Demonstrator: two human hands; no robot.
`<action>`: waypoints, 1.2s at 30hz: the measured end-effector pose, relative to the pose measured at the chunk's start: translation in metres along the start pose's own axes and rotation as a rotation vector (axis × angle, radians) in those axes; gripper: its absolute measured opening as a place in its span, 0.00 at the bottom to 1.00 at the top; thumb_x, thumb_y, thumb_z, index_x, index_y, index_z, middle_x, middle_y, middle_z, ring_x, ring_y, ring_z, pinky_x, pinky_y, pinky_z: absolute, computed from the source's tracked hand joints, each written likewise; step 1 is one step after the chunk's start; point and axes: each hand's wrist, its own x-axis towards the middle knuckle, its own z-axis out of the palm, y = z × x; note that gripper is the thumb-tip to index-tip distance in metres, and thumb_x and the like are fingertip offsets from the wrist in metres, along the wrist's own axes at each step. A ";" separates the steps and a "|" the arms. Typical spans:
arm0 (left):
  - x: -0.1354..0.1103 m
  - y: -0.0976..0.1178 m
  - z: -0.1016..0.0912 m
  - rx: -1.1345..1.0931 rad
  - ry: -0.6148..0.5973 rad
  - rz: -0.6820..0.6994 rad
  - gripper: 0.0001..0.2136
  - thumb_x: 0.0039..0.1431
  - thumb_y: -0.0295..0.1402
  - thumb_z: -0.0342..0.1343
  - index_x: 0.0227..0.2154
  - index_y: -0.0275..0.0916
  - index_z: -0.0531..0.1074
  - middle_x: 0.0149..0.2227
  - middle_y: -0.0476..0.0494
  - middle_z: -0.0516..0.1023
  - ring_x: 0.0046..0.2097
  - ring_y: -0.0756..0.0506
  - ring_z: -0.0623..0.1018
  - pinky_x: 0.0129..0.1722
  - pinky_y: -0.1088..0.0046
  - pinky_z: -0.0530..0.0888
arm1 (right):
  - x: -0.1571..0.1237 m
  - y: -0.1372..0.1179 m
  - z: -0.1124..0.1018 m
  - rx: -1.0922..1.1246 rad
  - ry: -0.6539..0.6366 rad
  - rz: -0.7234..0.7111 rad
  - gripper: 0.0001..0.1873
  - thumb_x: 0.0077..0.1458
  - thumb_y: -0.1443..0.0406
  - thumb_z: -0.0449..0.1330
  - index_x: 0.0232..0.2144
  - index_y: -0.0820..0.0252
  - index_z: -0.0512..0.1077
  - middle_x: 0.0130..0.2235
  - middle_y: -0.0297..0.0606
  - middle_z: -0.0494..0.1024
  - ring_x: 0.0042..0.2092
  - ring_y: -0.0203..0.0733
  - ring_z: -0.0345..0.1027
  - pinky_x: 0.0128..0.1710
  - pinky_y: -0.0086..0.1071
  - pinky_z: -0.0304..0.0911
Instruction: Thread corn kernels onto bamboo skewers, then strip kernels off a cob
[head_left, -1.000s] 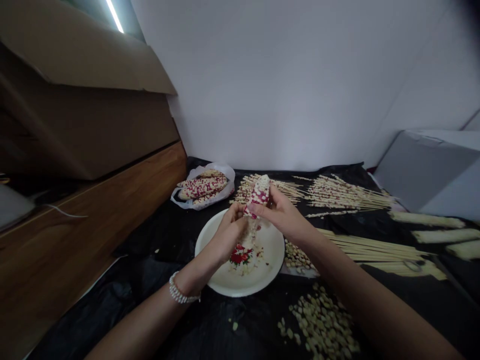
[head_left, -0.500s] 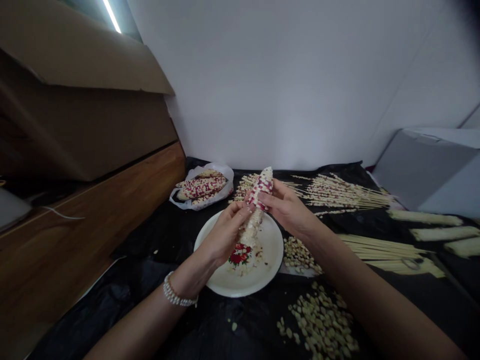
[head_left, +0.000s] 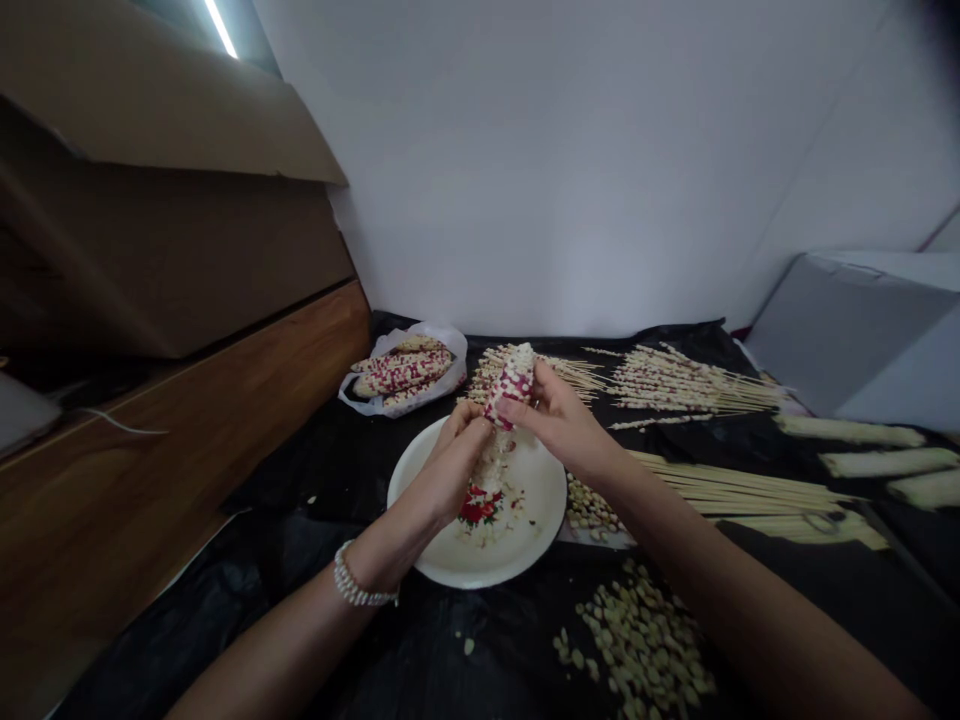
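Both my hands are closed around an ear of corn (head_left: 513, 388) with white and dark red kernels, tilted over a plate. Its lower part is stripped to the pale cob. My left hand (head_left: 459, 458), with a beaded bracelet at the wrist, grips the lower part, thumb at the edge of the kernels. My right hand (head_left: 559, 415) wraps the upper part from the right, thumb across the kernels. Beneath them, the white plate (head_left: 442, 565) has a red flower print and holds loose crumbs and bits of kernel.
A plastic bag (head_left: 456, 378) of corn ears lies back left. Kernel-threaded skewers (head_left: 664, 380) lie behind; bare sticks (head_left: 742, 490) and stripped cobs (head_left: 889, 462) lie right. Loose pale seeds (head_left: 641, 640) are scattered in front on black sheeting (head_left: 315, 570). A cardboard box (head_left: 187, 240) stands left.
The corn has come slightly lower and tipped, its top now turned more toward me. My left hand has shifted up against the kernel edge, and my right hand has moved down slightly with the ear.
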 end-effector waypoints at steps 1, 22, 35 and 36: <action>0.000 0.001 0.000 -0.015 -0.002 -0.020 0.06 0.47 0.25 0.50 0.29 0.41 0.64 0.26 0.53 0.66 0.27 0.51 0.67 0.27 0.74 0.64 | 0.000 0.000 0.000 -0.010 0.002 -0.005 0.19 0.47 0.59 0.66 0.40 0.53 0.64 0.38 0.35 0.72 0.41 0.43 0.67 0.43 0.40 0.66; -0.005 0.007 0.004 -0.172 -0.143 -0.014 0.07 0.56 0.34 0.58 0.33 0.41 0.65 0.30 0.52 0.69 0.30 0.51 0.70 0.33 0.73 0.67 | 0.006 0.000 -0.016 0.197 -0.049 -0.032 0.16 0.50 0.64 0.65 0.42 0.53 0.66 0.42 0.37 0.75 0.42 0.42 0.69 0.45 0.40 0.65; -0.003 0.004 0.002 -0.184 -0.078 -0.158 0.05 0.49 0.28 0.56 0.29 0.39 0.66 0.26 0.52 0.71 0.28 0.51 0.71 0.30 0.73 0.68 | 0.001 0.002 -0.003 0.081 -0.045 0.041 0.21 0.46 0.61 0.67 0.41 0.54 0.66 0.38 0.34 0.72 0.41 0.41 0.67 0.44 0.37 0.64; -0.002 0.003 0.002 -0.195 -0.083 -0.195 0.06 0.47 0.26 0.56 0.29 0.39 0.67 0.26 0.52 0.72 0.27 0.51 0.71 0.30 0.73 0.68 | 0.001 0.003 -0.003 0.092 -0.054 0.049 0.20 0.46 0.61 0.67 0.42 0.54 0.66 0.38 0.34 0.73 0.41 0.41 0.67 0.43 0.37 0.64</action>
